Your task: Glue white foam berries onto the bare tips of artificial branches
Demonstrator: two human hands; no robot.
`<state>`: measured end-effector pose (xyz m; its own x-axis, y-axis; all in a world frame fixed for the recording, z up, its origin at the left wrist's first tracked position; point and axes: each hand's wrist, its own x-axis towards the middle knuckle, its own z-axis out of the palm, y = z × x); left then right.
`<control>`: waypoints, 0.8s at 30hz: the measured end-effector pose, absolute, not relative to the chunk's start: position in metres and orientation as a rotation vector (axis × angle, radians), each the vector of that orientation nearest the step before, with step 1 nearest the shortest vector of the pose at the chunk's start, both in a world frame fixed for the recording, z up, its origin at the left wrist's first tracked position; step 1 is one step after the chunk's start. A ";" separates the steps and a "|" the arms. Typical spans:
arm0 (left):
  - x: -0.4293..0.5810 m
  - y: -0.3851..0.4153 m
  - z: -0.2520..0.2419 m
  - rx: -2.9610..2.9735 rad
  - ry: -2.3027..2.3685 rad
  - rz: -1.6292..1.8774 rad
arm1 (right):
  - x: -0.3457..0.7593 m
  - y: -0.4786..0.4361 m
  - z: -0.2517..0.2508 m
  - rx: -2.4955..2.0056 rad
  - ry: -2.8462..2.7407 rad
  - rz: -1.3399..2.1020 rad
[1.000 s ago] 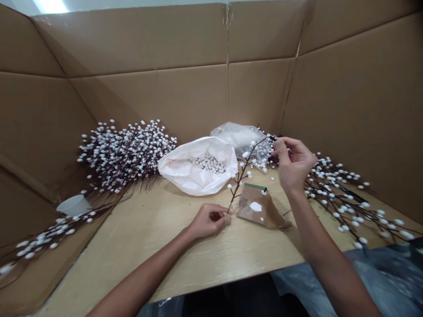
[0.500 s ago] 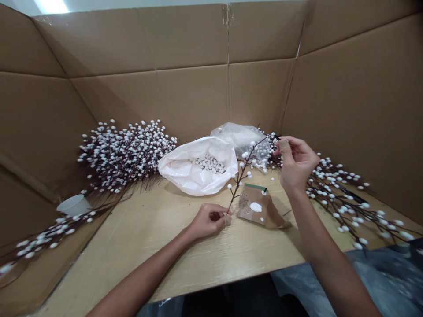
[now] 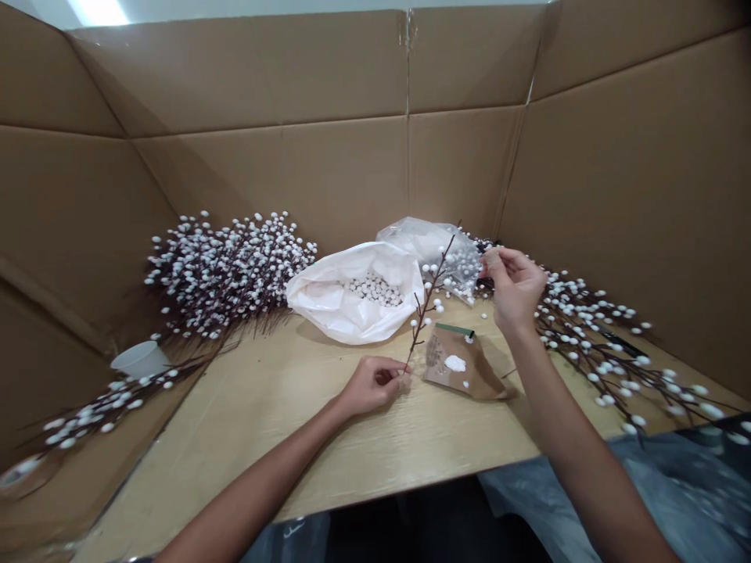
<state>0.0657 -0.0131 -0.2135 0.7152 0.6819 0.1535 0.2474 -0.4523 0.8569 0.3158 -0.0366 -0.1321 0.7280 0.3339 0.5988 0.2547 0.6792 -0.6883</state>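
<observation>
My left hand [image 3: 375,383] pinches the lower end of a thin brown artificial berry branch [image 3: 423,313]. White berries sit along its twigs, and its bare tip leans up and to the right. To the right of the tip, apart from it, my right hand [image 3: 516,289] is raised with thumb and fingers closed together. What its fingertips hold, if anything, is too small to make out. Beside the branch stands a brown folded packet [image 3: 469,375] with a green top edge and white smears. Behind them lies an open white bag [image 3: 317,301] of loose white berries [image 3: 375,289].
A dense pile of berry branches [image 3: 228,274] lies at the back left, with more branches [image 3: 622,367] at the right. A clear bag [image 3: 411,234] is at the back. At the left are a white cup [image 3: 139,360] and a tape roll [image 3: 26,473]. Cardboard walls [image 3: 328,172] surround the table.
The branch has swung more upright, its tip shifting left away from my right hand. My right hand has moved slightly left and lower. My left hand still pinches the stem.
</observation>
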 end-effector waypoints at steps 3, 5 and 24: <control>0.065 -0.013 -0.214 1.993 0.704 0.632 | 0.315 -0.046 -0.142 -0.997 -0.869 0.114; 0.065 -0.014 -0.213 1.978 0.688 0.632 | 0.315 -0.059 -0.153 -1.167 -0.972 0.157; 0.067 -0.011 -0.210 2.002 0.688 0.604 | 0.293 -0.158 -0.234 -1.675 -1.367 0.192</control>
<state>0.0673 -0.0111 -0.2102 0.7251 0.6733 0.1443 0.2304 -0.4347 0.8706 0.2928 -0.1584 -0.2339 0.3669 0.8335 0.4132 0.6875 0.0563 -0.7240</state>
